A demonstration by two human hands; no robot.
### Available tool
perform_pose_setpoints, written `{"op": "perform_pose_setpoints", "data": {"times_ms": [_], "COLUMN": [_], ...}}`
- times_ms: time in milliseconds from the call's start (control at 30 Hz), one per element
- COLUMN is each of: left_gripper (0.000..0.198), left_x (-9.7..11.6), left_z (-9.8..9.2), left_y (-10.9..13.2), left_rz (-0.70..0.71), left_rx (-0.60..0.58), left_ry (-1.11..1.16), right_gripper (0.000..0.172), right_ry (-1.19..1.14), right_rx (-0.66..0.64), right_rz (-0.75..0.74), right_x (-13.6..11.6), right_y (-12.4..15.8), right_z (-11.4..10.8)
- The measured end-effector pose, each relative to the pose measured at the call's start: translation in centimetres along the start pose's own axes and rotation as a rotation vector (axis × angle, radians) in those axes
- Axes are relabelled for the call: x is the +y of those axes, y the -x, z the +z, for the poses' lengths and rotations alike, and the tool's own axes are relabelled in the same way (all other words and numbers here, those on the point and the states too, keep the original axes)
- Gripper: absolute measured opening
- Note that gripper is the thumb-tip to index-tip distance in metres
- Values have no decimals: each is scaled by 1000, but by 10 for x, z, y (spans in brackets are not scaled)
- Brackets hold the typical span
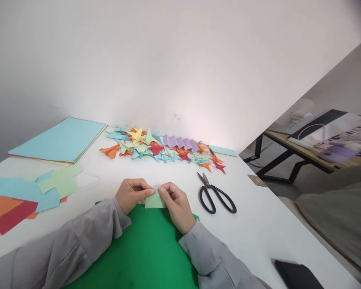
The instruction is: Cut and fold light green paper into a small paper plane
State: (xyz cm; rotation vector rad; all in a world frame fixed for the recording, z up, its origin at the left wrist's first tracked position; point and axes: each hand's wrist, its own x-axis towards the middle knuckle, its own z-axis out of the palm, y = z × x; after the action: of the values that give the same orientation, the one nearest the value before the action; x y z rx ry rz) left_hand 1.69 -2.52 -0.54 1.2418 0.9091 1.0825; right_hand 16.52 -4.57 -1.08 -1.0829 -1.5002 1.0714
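Pinching a small pale green paper (pixel 154 200) at its upper corners, the person holds it at the far edge of a dark green sheet (pixel 144 249), which lies on the white table (pixel 258 228) directly in front of them. The left hand (pixel 131 194) has thumb and fingers closed together on the paper's left side. The right hand (pixel 176 205) is clamped the same way on its right side, so the two thumbs nearly meet over the top edge. Whether the paper is folded cannot be told from this view. Grey sleeves (pixel 87 241) cover both forearms, which lie across the green sheet. To the right of the right hand, near but not touching it, lie black scissors (pixel 215 194) with the blades shut and pointing toward the wall. Further back, along the wall, spreads a pile of folded paper shapes (pixel 144 150) in orange, yellow, blue, red and green, with a purple pleated strip (pixel 180 142) lying in its right half. At the back left sits a stack of coloured paper (pixel 60 140) with a light blue sheet on top. Along the left edge of the table, well apart from the hands, lie loose cut pieces (pixel 27 196) in blue, pale green, orange and red. A flat black object (pixel 297 275) sits at the near right corner; what it is cannot be told.
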Motion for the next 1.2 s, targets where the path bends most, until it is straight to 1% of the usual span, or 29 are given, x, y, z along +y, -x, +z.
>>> {"op": "perform_pose_setpoints", "data": {"times_ms": [133,300,533,733,800,933,1000,1067,1200], "left_gripper": [25,26,30,30,29,28,28,28,29], "left_x": [2,6,3,4,4,4,3,2,0], "left_z": [1,2,1,2,2,3,3,3,2], "left_y": [0,1,1,0,1,2,3,3,1], "left_rz": [-46,-25,12,-35,-47,-2,15,1,-63], "left_rx": [-12,-39,-53,-53,-70,-113,-106,-89,-4], "left_ry": [25,-97,-168,-134,-127,-193,-227,-234,-141], "right_gripper": [26,26,29,30,30,32,33,34,39], "right_ry": [-22,-26,-23,-50,-59,-35,-12,-13,-69], "right_rx": [30,39,31,35,33,57,81,87,43], "right_rz": [33,42,47,50,51,41,37,59,118], "right_x": [1,3,5,4,3,2,1,1,-1], "right_y": [-1,-1,-1,-1,-1,-1,-1,-2,-2], "right_z": [0,-1,-1,0,0,0,1,1,0]}}
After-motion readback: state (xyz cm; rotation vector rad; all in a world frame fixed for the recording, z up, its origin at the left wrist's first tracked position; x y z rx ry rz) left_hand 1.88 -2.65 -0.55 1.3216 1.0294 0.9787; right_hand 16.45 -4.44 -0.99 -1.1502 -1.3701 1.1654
